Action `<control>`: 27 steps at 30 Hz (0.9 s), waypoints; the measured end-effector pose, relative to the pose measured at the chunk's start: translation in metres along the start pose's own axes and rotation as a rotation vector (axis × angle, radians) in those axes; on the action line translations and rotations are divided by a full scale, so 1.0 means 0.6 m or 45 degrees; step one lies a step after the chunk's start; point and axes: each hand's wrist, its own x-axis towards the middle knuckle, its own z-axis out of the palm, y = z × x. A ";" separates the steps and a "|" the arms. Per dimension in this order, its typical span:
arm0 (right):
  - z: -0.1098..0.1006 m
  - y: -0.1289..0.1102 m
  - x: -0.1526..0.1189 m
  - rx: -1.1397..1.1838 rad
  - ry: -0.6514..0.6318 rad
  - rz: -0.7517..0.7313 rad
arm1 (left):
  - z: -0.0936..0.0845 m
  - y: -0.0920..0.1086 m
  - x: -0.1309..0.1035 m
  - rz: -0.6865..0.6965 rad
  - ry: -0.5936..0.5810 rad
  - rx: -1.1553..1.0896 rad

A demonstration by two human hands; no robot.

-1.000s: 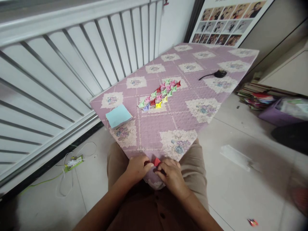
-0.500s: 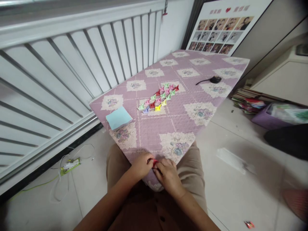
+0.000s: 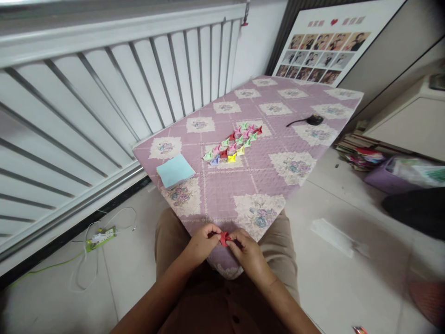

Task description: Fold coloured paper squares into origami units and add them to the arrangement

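Observation:
Between my two hands, over the near corner of the table, is a small piece of folded red paper (image 3: 224, 239). My left hand (image 3: 205, 241) pinches its left side with thumb and forefinger. On the other side my right hand (image 3: 245, 248) grips it the same way, fingertips covering part of the folds. Farther up the cloth stand several small folded paper figures (image 3: 232, 158) in rows, coloured green, pink, red, yellow and purple. A stack of light blue square paper (image 3: 175, 171) lies to their left.
A flowered pink cloth covers the table (image 3: 222, 195). A black object with a thin cord (image 3: 314, 120) lies toward its far right. The white radiator (image 3: 139, 83) runs along the left, and a power strip (image 3: 100, 238) sits on the floor.
More of the red paper shows between my fingers, and its folds stand out wider. My right hand's fingers have lifted and shifted slightly right. The whole view has moved a little.

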 end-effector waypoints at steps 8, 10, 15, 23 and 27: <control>-0.038 -0.018 0.019 0.063 -0.092 -0.001 | -0.015 0.027 -0.007 0.436 -0.014 0.412; -0.045 -0.020 0.021 0.139 -0.060 0.044 | -0.014 0.029 -0.007 0.400 0.088 0.278; -0.051 -0.019 0.021 0.396 0.118 0.209 | -0.002 0.021 -0.007 0.222 0.215 -0.106; -0.042 -0.027 0.017 0.680 0.204 0.433 | 0.006 0.019 -0.014 0.133 0.266 -0.159; -0.020 -0.026 0.011 0.909 0.317 0.456 | 0.022 0.013 -0.014 0.108 0.344 -0.306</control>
